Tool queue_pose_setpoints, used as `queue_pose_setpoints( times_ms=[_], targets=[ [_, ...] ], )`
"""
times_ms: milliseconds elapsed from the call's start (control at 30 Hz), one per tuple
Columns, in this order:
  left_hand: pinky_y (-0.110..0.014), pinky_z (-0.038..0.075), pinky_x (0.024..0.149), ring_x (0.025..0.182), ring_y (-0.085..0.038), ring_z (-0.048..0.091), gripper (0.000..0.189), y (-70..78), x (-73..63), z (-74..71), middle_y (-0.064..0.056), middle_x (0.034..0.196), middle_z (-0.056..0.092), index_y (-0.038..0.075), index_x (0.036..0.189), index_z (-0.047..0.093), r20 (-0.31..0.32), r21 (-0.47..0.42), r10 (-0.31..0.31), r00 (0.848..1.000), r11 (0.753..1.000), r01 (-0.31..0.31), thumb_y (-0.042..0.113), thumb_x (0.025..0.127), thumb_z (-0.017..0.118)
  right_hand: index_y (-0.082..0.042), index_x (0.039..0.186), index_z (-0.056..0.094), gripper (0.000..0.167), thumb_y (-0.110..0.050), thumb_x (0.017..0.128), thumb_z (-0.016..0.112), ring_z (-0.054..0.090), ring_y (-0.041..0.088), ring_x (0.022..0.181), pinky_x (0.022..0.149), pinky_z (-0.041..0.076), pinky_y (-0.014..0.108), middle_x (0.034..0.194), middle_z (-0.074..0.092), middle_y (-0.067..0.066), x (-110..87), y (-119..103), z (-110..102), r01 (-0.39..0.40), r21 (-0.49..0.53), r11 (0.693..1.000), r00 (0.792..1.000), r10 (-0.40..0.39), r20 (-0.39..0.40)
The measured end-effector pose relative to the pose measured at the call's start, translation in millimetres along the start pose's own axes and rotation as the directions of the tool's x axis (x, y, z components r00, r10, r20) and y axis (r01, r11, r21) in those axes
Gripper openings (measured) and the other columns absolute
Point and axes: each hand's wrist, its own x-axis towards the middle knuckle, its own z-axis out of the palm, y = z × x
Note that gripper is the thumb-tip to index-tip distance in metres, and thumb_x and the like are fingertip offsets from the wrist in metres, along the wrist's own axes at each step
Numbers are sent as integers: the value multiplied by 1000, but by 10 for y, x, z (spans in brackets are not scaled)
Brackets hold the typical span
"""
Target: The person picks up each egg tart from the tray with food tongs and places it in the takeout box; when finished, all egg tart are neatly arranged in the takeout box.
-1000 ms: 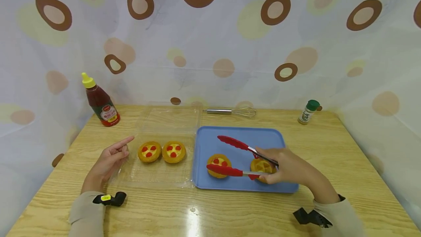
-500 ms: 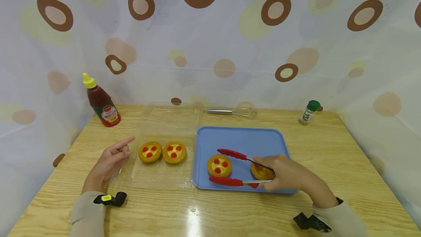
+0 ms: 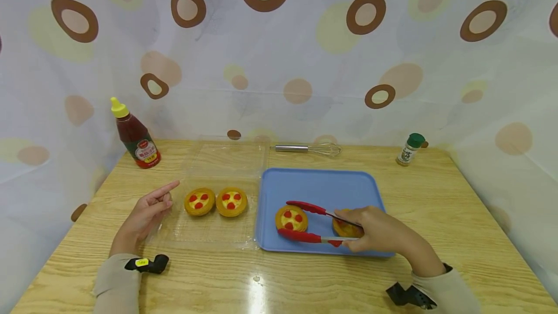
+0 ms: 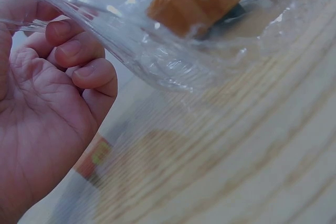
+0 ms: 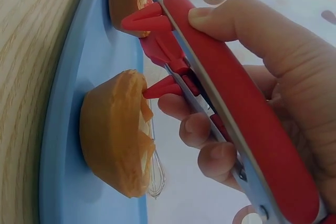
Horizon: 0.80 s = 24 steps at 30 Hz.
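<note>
My right hand (image 3: 385, 234) grips red-tipped kitchen tongs (image 3: 301, 235) over the blue tray (image 3: 322, 180). The tongs' tips lie on either side of a tart with red dots (image 3: 291, 218), close to its rim; contact is unclear. Under the handles sits a second tart (image 3: 346, 228) with a lattice-like top, partly hidden, which the right wrist view shows close up as a golden crust (image 5: 113, 135). At the left, my left hand (image 3: 146, 214) holds the edge of an open clear plastic container (image 4: 178, 61), index finger extended. Two red-dotted tarts (image 3: 199, 202) lie inside it.
A red sauce bottle (image 3: 137, 139) with a yellow cap stands at the back left. Behind the tray lies a whisk (image 3: 305, 148). A green-capped seasoning jar (image 3: 409, 150) stands at the back right. A patterned curtain (image 3: 279, 52) closes off the table's far side.
The tongs have come down and toward me, off the air above the tray, and their tips have closed in around the red-dotted tart. The left hand and container stay put.
</note>
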Motion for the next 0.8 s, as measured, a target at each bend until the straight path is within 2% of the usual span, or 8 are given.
queue_pose_setpoints(
  times_ms=[33,267,400,567,667,733,800],
  targets=[
    [-31,23,62,69,-9,40,50,-1,0,-1,2,81,38,14,137,52,0,0,-1,1000,1000,1,-11,95,39,7,130,54,60,-20,79,72,36,0,59,53,35,20,118,61,22,-1,-1,-2,-3,6,1000,1000,3,1],
    [-31,23,63,70,-8,41,50,-9,-3,-8,2,81,38,15,137,52,-1,1,-2,1000,1000,2,-10,96,39,7,130,53,59,-16,79,72,37,-1,60,54,36,20,121,59,25,-14,10,-5,1,27,1000,1000,-1,4],
    [-31,23,63,71,-8,41,50,-10,-2,-11,2,81,38,15,137,52,4,0,0,1000,1000,0,-10,96,39,9,129,53,56,-12,79,71,28,-3,54,48,33,18,119,59,26,-13,25,3,29,50,998,1000,-28,-14],
    [-31,23,63,70,-8,41,50,-9,-5,-10,2,81,38,15,138,51,8,5,4,1000,1000,-5,-10,96,38,10,128,53,56,-12,80,71,28,-5,51,44,31,16,108,66,18,-16,16,-26,43,69,997,999,-40,-34],
    [-31,22,63,70,-7,41,50,-9,-6,-6,3,81,39,14,138,51,11,9,7,1000,1000,-7,-10,96,37,9,130,52,57,-11,80,71,28,-5,50,44,30,16,81,65,1,-24,-12,-70,22,67,997,999,-20,-36],
    [-31,22,63,70,-7,41,50,-8,-4,-5,3,81,39,13,138,51,12,8,11,1000,1000,-11,-10,96,37,8,130,52,57,-10,79,70,27,-4,50,44,30,16,65,52,-9,-29,-31,-106,15,54,998,999,-13,-42],
    [-31,22,63,70,-7,41,50,-8,-1,-4,3,81,40,13,138,50,15,2,15,1000,1000,-15,-11,96,36,7,130,52,57,-8,78,69,27,-4,49,44,29,16,60,37,-13,-32,-47,-147,6,41,999,999,-4,-46]
  ],
)
